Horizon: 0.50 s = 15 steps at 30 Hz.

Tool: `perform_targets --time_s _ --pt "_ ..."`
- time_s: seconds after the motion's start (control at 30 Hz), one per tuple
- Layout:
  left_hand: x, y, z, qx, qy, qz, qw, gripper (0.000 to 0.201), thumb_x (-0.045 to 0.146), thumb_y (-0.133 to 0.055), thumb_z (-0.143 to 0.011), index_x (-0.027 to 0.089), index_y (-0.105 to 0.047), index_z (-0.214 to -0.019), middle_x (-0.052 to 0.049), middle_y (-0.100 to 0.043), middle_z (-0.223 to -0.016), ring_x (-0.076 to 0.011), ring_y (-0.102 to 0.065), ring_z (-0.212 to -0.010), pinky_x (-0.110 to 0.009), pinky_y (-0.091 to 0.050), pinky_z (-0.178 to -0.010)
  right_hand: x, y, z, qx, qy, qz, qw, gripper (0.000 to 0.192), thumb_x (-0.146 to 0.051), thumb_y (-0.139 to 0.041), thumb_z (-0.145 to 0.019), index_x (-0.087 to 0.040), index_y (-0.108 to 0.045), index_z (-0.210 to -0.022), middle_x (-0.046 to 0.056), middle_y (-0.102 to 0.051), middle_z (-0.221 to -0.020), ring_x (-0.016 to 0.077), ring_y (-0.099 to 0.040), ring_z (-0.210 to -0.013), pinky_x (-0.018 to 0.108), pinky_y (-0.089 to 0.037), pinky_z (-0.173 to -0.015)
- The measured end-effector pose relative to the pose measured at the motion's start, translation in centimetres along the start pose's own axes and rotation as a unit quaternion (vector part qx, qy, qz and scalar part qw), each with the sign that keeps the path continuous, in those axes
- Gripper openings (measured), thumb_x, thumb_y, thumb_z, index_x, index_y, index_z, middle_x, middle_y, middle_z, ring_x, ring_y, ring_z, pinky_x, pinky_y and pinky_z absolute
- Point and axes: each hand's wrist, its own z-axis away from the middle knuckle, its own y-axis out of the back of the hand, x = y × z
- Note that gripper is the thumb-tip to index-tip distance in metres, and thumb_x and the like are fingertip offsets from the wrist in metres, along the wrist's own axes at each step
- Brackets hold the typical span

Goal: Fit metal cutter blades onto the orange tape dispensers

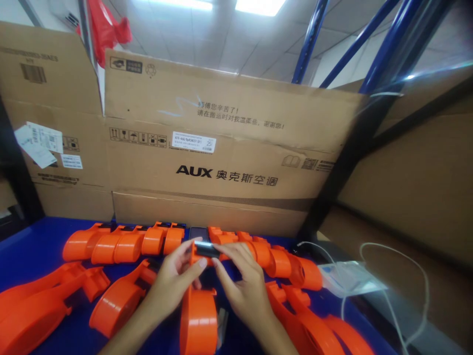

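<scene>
An orange tape dispenser (198, 315) stands on end on the blue surface (40, 246), close in front of the person, its dark blade end (204, 249) up between both hands. The left hand (173, 281) pinches that end from the left, fingers (192, 264) narrowed on it; the right hand (246, 283) grips it from the right, fingers closed over the top. More orange dispensers (121, 244) lie in rows all around. Behind them stands a big cardboard box (229, 148). A white cable (391, 276) trails at the right.
</scene>
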Motion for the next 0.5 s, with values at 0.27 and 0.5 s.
perform_targets --time_s 0.27,0.5 --pt "-0.09 0.22 -0.24 -0.031 0.002 0.008 0.999 0.055 0.034 -0.074 -0.086 0.023 -0.053 -0.136 0.001 -0.067 -0.081 -0.0092 -0.06 -0.055 -0.02 -0.048 -0.052 0.21 -0.37 0.23 -0.016 -0.036 -0.048 0.998 0.025 -0.022 -0.066 -0.093 -0.027 -0.071 -0.116 0.004 -0.072 -0.101 0.021 -0.065 -0.094 0.036 -0.052 -0.084" --pt "-0.42 0.41 -0.28 0.003 0.008 0.02 1.0 0.052 0.027 -0.078 -0.081 0.023 -0.058 -0.128 -0.003 -0.07 -0.096 -0.0075 -0.056 -0.053 -0.021 -0.048 -0.052 0.57 -0.43 0.21 -0.056 -0.043 -0.049 0.996 0.039 -0.025 -0.057 -0.098 -0.029 -0.059 -0.137 0.006 -0.066 -0.104 0.0222 -0.062 -0.096 0.037 -0.05 -0.086"
